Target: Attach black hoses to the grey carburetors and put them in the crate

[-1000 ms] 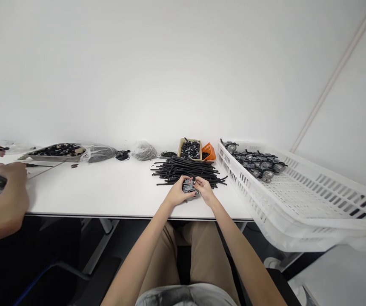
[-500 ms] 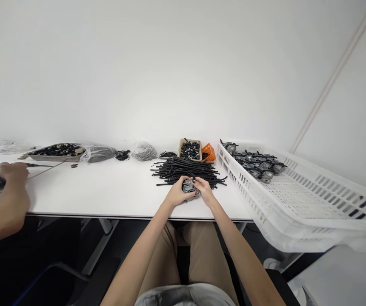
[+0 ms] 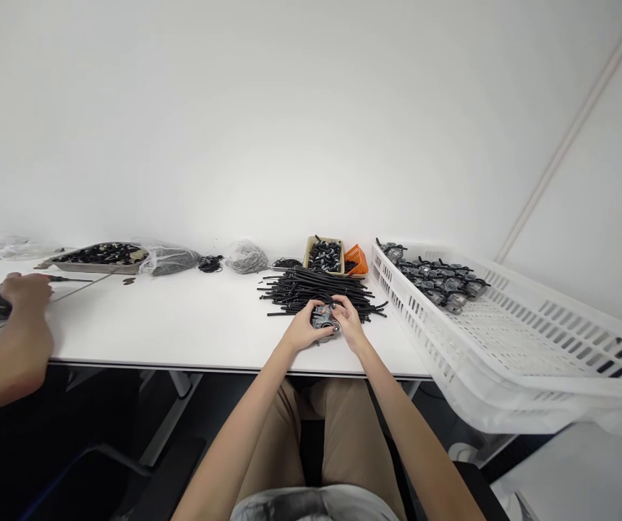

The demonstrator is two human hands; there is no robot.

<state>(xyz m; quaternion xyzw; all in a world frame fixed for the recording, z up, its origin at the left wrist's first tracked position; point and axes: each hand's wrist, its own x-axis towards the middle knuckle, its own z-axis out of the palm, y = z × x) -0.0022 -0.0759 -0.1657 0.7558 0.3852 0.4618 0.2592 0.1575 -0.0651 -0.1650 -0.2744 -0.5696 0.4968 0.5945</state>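
My left hand (image 3: pixel 302 331) and my right hand (image 3: pixel 350 323) are closed together around a small grey metal part (image 3: pixel 324 319) just above the white table (image 3: pixel 192 325), near its front edge. The right fingers pinch at the top of the part. Directly behind my hands lies a heap of black tubes (image 3: pixel 319 288). What the fingertips press on the part is too small to make out.
A large white slotted crate (image 3: pixel 511 340) on the right holds several grey parts (image 3: pixel 438 281). A tan bin of black pieces (image 3: pixel 325 255) and an orange bin (image 3: pixel 355 259) stand behind the tubes. Bags (image 3: pixel 246 257) and a tray (image 3: pixel 99 257) line the back. Another person's hand (image 3: pixel 26 289) holds a dark tool at far left.
My hands stay on the grey part, the right fingers shifting slightly on top. The other person's upper hand at far left has left the view.
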